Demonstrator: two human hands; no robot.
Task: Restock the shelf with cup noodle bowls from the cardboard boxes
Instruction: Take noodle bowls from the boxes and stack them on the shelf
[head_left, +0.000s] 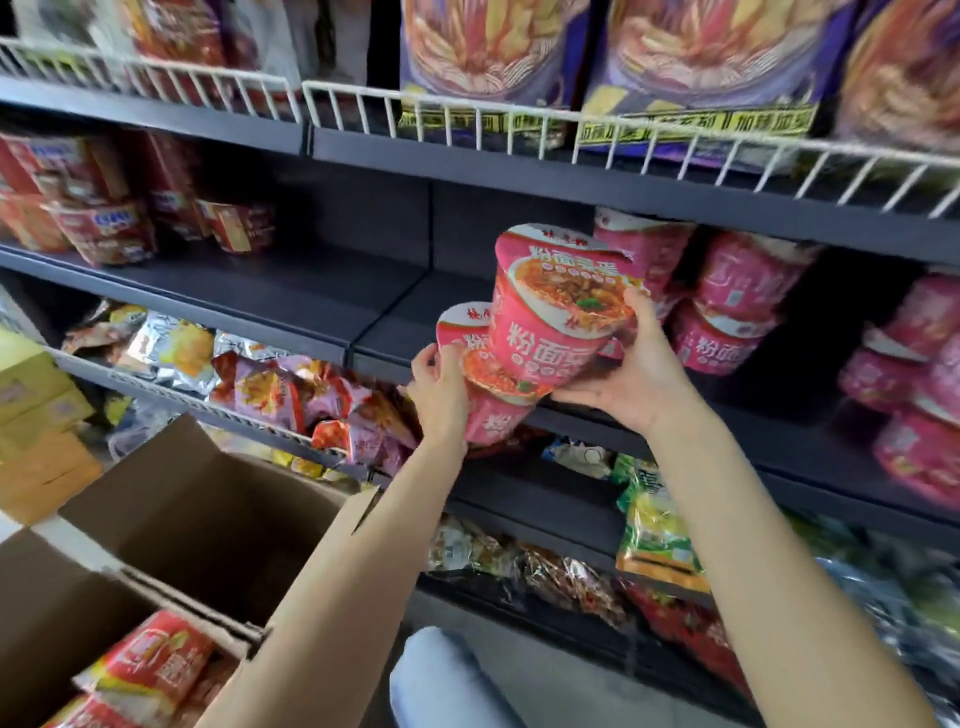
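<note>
The right hand has its grip closed around the upper pink noodle bowl, palm under the base and thumb up against the rim by the printed lid. The left hand has its grip curled round the lower pink noodle bowl, fingers wrapped on its left side. Both bowls are tilted, lids facing the camera, and the upper one overlaps the lower and touches it. They are held in the air just in front of the dark middle shelf, at the front edge of its bare stretch.

To the right on that same shelf stand more pink bowls, stacked two high, blurred at the far right. At the left end of the shelf sit red noodle bowls, well apart from the hands.

Above, a white wire rail fronts the top shelf, with large purple packs behind it. Below the middle shelf lie foil snack bags behind another wire rail, and further down to the right a green and yellow bag.

At lower left is an open cardboard box, its flaps raised; the near box beside it holds red noodle packs. Yellow cartons are stacked at the far left edge. A knee in pale blue cloth shows at the bottom, between the forearms.
</note>
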